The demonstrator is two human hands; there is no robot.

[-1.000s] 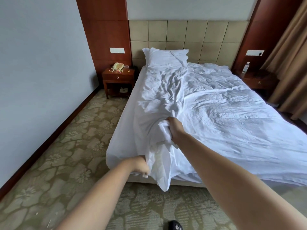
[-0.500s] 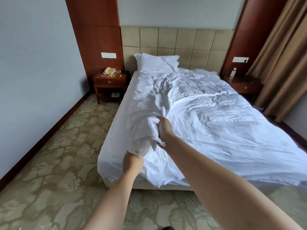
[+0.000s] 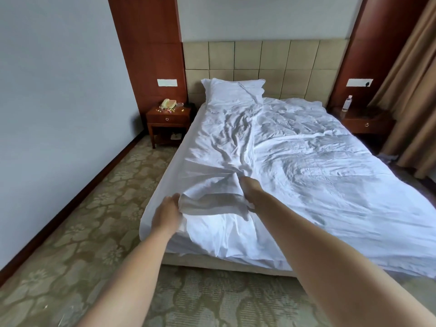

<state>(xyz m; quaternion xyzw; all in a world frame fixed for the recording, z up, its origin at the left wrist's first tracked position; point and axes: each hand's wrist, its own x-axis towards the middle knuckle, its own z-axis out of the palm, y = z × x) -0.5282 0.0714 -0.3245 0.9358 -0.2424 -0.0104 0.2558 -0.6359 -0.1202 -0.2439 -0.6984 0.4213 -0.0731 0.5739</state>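
A crumpled white duvet cover (image 3: 306, 166) lies across the bed (image 3: 226, 261), its near left corner bunched up. My left hand (image 3: 166, 214) grips the lower edge of that bunched corner at the bed's left side. My right hand (image 3: 249, 187) grips the same fold a little farther in, its fingers buried in the cloth. A stretch of fabric hangs taut between the two hands. A white pillow (image 3: 234, 92) leans against the tan padded headboard (image 3: 264, 67).
A wooden nightstand (image 3: 167, 123) with a telephone (image 3: 168, 104) stands left of the bed. Another nightstand (image 3: 364, 121) with a water bottle (image 3: 346, 103) stands at the right, beside brown curtains (image 3: 410, 95). Patterned carpet (image 3: 94, 220) runs along the left wall.
Both hands have carried the bunched corner up from the bed's foot edge onto the mattress. My left hand moved left and away from the right, spreading the fold between them.
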